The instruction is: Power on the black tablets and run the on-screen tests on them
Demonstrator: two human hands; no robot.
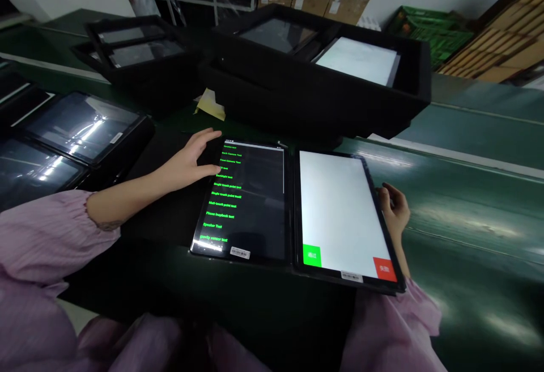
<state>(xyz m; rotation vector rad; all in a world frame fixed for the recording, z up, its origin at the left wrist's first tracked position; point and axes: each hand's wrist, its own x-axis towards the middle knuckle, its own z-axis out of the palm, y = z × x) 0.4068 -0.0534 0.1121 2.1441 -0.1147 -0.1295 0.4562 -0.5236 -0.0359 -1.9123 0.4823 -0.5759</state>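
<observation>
Two tablets lie side by side in front of me. The left tablet (255, 207) shows a dark screen with a list of green test names. On its left edge rests the thumb of my left hand (196, 159), whose fingers stretch out past the upper corner. The right tablet (340, 207) has a white screen with a green box at bottom left and a red one at bottom right. My right hand (395, 208) is at that tablet's right edge, fingers curled against it; the tablet hides part of the grip and forearm. Each tablet carries a small barcode label.
Behind the tablets stands a long black foam tray (314, 97) holding a dark and a lit white tablet. Another black tray (131, 49) is at back left. More tablets (80, 125) lie at left. A yellowish paper scrap (210, 104) and green crate (429, 32) also show.
</observation>
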